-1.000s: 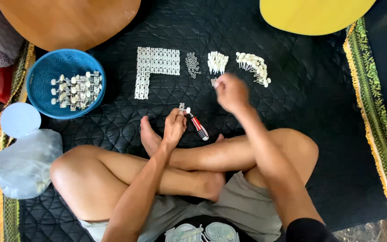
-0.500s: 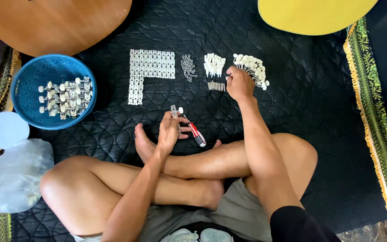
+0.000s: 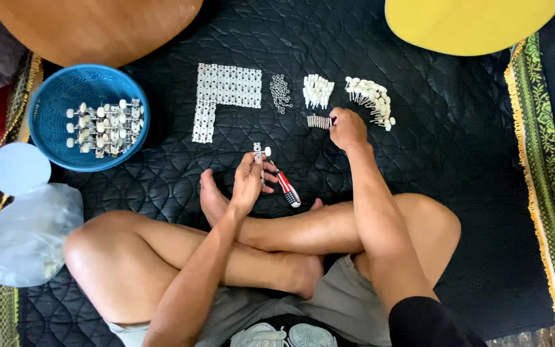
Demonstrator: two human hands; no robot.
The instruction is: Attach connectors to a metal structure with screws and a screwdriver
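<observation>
I sit cross-legged on a black quilted mat (image 3: 419, 128). My left hand (image 3: 250, 180) holds a small metal tuning-peg part (image 3: 259, 151) upright between its fingertips. A red-handled screwdriver (image 3: 286, 187) lies on the mat just right of that hand. My right hand (image 3: 347, 128) reaches forward with fingers closed at a short row of small screws (image 3: 319, 121); whether it grips one is hidden. Beyond it lie a pile of white-knobbed pegs (image 3: 370, 97), a cluster of white pieces (image 3: 318, 90), a heap of small rings (image 3: 281, 92) and an L-shaped array of metal plates (image 3: 223, 93).
A blue basket (image 3: 56, 106) with several assembled metal parts stands at the left. A round white lid (image 3: 18, 168) and a clear plastic bag (image 3: 24, 238) lie below it. A brown wooden body (image 3: 91, 26) and a yellow one (image 3: 470, 22) lie at the mat's far edge.
My right hand has moved forward and right from near my knee to the row of small screws. My left hand has kept the metal part, lifting slightly.
</observation>
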